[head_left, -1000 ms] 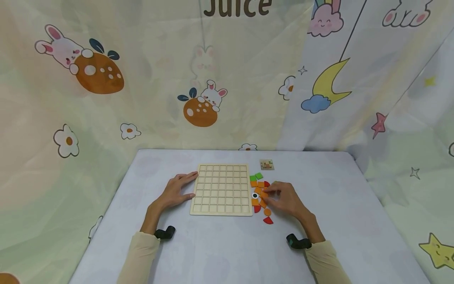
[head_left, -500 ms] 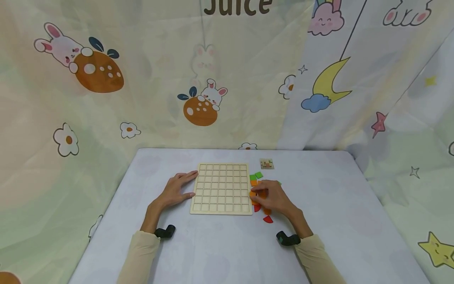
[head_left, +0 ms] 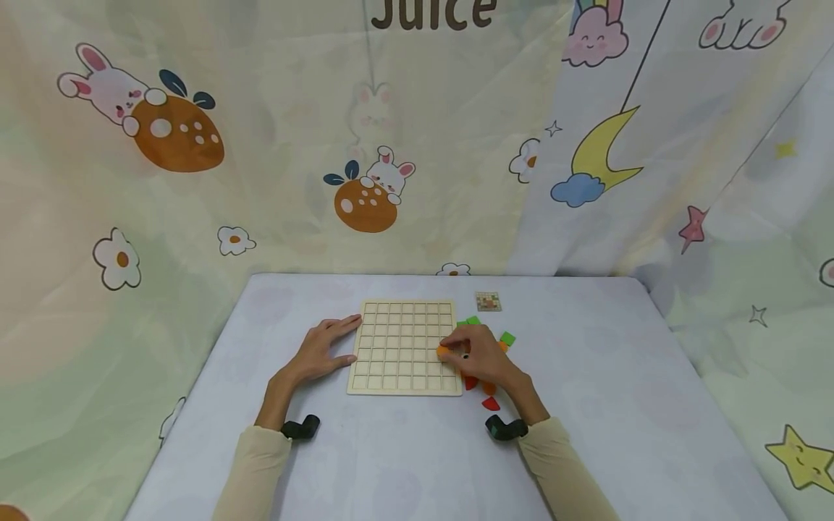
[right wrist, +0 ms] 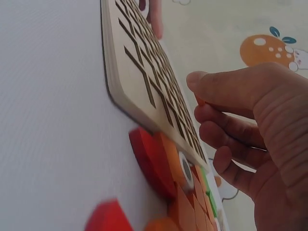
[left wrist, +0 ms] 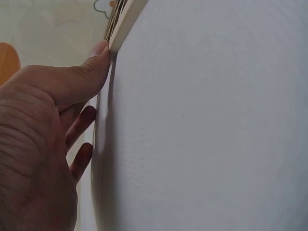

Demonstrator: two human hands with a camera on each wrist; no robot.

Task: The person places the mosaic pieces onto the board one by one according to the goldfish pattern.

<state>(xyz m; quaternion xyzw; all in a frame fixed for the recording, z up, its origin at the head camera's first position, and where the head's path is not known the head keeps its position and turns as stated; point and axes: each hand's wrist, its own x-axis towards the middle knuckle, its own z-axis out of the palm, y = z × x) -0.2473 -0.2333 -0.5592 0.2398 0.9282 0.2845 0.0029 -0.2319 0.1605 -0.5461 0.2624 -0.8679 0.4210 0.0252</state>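
A wooden board (head_left: pixel 399 354) with a grid of square recesses lies flat on the table. My right hand (head_left: pixel 481 353) pinches a small orange tile (head_left: pixel 442 352) between thumb and fingers, over the board's right side. In the right wrist view only a sliver of this orange tile (right wrist: pixel 200 101) shows beneath the thumb. Against the board's left edge rests my left hand (head_left: pixel 321 352), its fingers extended and thumb apart; the left wrist view has the thumb (left wrist: pixel 91 72) touching the rim. Partly hidden under the right hand are several loose orange, red and green tiles, including an eye tile (right wrist: pixel 185 169).
A small printed pattern card (head_left: pixel 488 302) lies beyond the board's right corner. A green tile (head_left: pixel 507 338) is right of the right hand, and a red rounded wedge (head_left: pixel 491 404) is nearer me. A white cloth covers the table (head_left: pixel 391 463); a printed curtain (head_left: pixel 280 181) hangs behind.
My right hand has gone left from the loose tiles to over the board's right side, bringing an orange tile with it. The left hand has stayed at the board's left edge.
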